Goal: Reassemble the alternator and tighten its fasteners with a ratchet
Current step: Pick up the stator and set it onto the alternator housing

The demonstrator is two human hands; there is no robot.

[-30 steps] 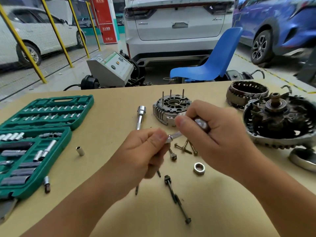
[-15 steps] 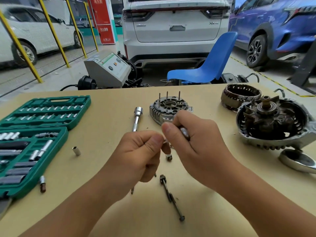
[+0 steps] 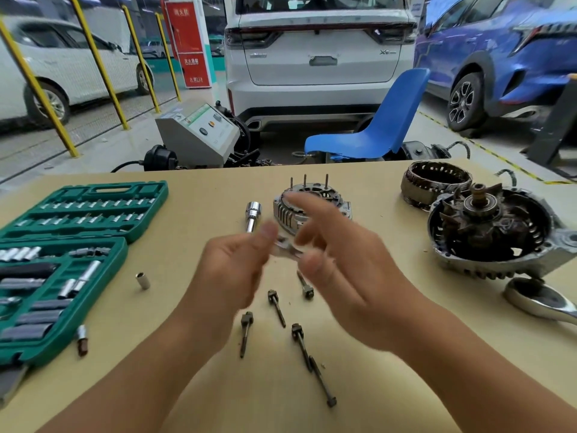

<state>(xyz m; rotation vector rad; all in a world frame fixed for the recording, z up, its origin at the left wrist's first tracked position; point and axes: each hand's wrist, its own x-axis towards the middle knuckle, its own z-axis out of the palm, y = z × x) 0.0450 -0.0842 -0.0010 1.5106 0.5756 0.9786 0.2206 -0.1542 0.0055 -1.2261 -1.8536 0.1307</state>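
Observation:
Both hands hover, blurred by motion, over the middle of the table. My left hand (image 3: 237,270) pinches a small silver tool piece (image 3: 287,250) between thumb and fingers. My right hand (image 3: 340,270) is just right of it, fingers spread and straight, with the thumb tip near the piece's end. Behind them sits the rear alternator cover (image 3: 312,201) with three studs up. The front housing with rotor (image 3: 496,232) and the stator ring (image 3: 435,182) are at the right. A ratchet (image 3: 540,300) lies below the housing. Several long bolts (image 3: 276,307) lie under my hands.
An extension bar with a socket (image 3: 253,214) lies left of the cover. A green socket set case (image 3: 62,260) stands open at the left, with a loose socket (image 3: 143,280) and a small bit (image 3: 81,340) beside it. A blue chair (image 3: 374,132) stands beyond the table.
My right hand has let go of the silver piece and spread its fingers. My left hand still holds the piece. Both hands rose slightly, uncovering more bolts on the table.

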